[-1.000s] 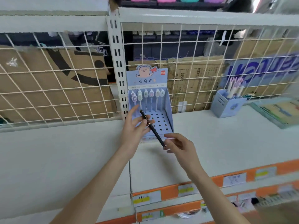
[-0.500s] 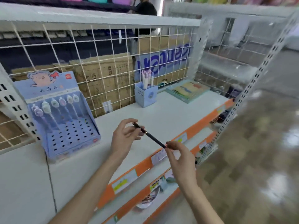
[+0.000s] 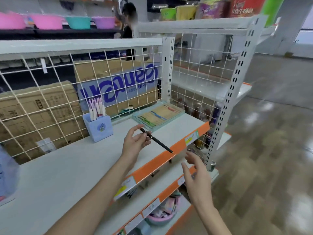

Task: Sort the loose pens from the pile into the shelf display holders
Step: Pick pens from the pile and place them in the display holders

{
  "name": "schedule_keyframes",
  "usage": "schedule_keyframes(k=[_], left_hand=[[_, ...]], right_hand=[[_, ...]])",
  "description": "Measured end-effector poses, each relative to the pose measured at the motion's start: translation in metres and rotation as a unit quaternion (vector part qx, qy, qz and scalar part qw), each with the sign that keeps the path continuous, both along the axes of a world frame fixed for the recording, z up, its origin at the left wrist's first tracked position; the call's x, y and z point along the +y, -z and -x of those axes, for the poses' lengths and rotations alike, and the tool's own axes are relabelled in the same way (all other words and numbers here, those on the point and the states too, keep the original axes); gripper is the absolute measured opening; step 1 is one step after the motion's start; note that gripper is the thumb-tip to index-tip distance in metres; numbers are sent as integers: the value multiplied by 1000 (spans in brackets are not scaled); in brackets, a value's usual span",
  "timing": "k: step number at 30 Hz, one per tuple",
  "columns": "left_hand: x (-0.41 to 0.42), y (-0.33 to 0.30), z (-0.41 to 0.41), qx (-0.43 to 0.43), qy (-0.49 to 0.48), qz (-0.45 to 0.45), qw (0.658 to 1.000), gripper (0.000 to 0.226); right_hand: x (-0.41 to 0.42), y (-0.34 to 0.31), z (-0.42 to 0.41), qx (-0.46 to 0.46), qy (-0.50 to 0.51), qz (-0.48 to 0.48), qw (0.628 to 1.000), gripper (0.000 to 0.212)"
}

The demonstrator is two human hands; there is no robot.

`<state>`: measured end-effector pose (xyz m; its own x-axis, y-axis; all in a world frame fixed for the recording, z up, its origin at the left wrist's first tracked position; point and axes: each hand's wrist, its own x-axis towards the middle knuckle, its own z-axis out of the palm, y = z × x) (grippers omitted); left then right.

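Note:
My left hand point(image 3: 135, 143) pinches a thin black pen point(image 3: 159, 142) near its cap end, above the white shelf point(image 3: 67, 167). The pen slants down to the right, its gold tip over the orange shelf edge. My right hand point(image 3: 196, 177) hovers below and right of the tip with relaxed, spread fingers and holds nothing. A small blue pen holder point(image 3: 99, 128) with several pink and white pens stands at the back of the shelf, left of my left hand. Only a blurred blue edge of the larger display holder point(image 3: 6, 173) shows at the far left.
A flat teal tray of packaged pens point(image 3: 157, 116) lies at the shelf's right end. White wire mesh point(image 3: 50, 92) backs the shelf, with cardboard boxes behind. Lower shelves with orange price strips point(image 3: 157, 160) hold small goods. A person stands beyond the shelving. Shiny floor spreads to the right.
The view has swung right, away from the blue display holder. My right hand has let go of the pen's tip and dropped lower; my left hand alone holds the pen.

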<state>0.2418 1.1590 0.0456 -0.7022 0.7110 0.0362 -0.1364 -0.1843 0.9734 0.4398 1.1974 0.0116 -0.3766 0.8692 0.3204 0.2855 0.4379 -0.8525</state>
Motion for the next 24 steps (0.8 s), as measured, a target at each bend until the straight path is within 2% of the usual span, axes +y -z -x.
schedule_keyframes(k=[6,12,16,20,24], left_hand=[[88,-16,-18,-15,-21,-4,1000,26],[148,-21,5,-19,-58,-3,998,28],[196,-19,29,-33,-67,-5,997,31],[250,-16,61,-53,-72,-17,996,32],[290,-6,92,-73,-74,6,995,34]], right_hand=[[95,-21,-25,3,5,-20,1000,34],[150,-30,4,13,-45,-11,999,33],[186,-28,26,-11,-66,-24,997,35],[240,-25,45,-32,-45,-48,997,34],[290,-20,79,-94,-64,-72,991,36]])
